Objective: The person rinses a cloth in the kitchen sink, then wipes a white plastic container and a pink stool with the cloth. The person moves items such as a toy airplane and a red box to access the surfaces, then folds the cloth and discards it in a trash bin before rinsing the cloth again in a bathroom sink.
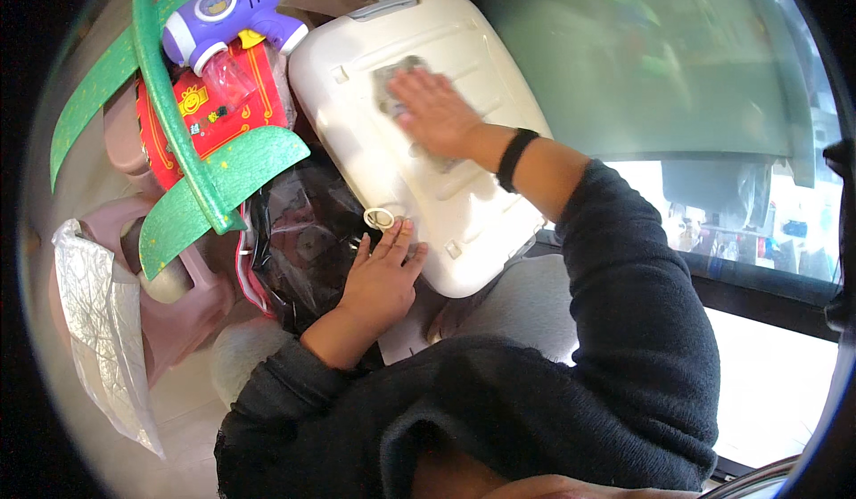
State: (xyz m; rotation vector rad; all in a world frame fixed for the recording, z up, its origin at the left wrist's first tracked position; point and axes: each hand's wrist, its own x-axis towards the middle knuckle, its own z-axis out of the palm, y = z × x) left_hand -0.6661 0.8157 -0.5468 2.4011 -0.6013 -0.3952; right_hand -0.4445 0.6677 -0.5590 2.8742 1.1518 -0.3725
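A white plastic storage-box lid [394, 131] with raised ribs and grey clips at its ends lies before me. My right hand [438, 111], blurred and wearing a black band at the wrist, presses flat on a greyish cloth [391, 97] against the lid's upper part. Part of the cloth is hidden under the palm. At the lid's near left edge rest the fingertips of my left hand [384, 275], spread and holding nothing. Just beyond those fingertips is a small off-white ring [379, 217]; whether it is fixed to anything, I cannot tell.
To the left, a green foam toy glider [175, 118] and a purple toy gun [231, 14] lie over a red printed package [234, 131]. Nearby are a pink plastic stool [180, 312], a silvery bag [100, 312] and a black plastic bag [307, 225]. A greenish glass panel [642, 57] borders the right.
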